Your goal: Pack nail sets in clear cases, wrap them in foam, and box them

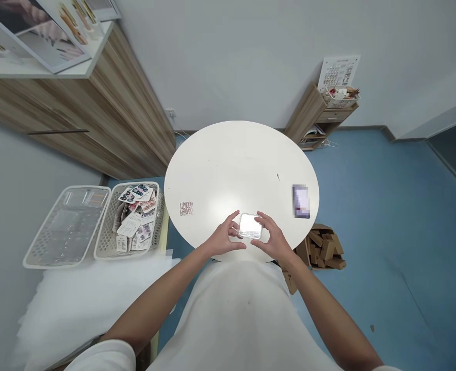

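A small, clear, square plastic case with rounded corners is near the table's front edge, glare whitening its top. My right hand spans its right side, index finger at the upper corner and thumb at the lower one. On the left, my left hand has its thumb and index finger wide apart, while its curled middle fingers meet the case's left edge. A sheet of small press-on nails lies farther left on the white oval table. Toward the right edge is a purple packet, its picture blurred.
Left of the table, a white basket holds printed cards and packets. Beside it stands another basket with clear plastic boxes. An open carton of brown boxes is on the floor at right. A wooden cabinet rises at back left.
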A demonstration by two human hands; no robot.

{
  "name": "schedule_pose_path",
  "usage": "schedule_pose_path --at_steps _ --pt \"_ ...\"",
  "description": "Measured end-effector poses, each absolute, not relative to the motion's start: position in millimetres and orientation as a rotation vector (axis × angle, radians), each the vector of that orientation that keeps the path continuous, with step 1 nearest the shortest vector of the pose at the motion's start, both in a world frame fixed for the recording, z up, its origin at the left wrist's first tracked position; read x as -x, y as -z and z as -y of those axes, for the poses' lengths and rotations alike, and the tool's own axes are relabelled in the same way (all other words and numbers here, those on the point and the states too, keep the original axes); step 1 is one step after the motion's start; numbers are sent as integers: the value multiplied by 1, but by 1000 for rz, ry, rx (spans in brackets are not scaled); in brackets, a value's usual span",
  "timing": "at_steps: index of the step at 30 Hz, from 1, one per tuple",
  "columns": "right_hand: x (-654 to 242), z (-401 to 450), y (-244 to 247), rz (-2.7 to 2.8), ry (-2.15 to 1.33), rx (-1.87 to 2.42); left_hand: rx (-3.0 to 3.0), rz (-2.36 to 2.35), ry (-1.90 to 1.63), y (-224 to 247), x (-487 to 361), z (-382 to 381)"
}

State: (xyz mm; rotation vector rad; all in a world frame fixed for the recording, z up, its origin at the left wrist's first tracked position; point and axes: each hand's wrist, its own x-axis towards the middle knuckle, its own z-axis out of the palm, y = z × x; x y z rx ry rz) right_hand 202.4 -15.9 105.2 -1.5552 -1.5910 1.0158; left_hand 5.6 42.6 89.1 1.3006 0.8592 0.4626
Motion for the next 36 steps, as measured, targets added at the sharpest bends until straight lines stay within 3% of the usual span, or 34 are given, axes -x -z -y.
schedule_pose_path --at_steps 17,36 --pt "-199 21 -95 1622 -830 1410 -1446 -861 -493 -101 -6 -40" --pt "-197 23 -100 1114 -1301 1370 -1160 -952 -496 -86 -2 -30"
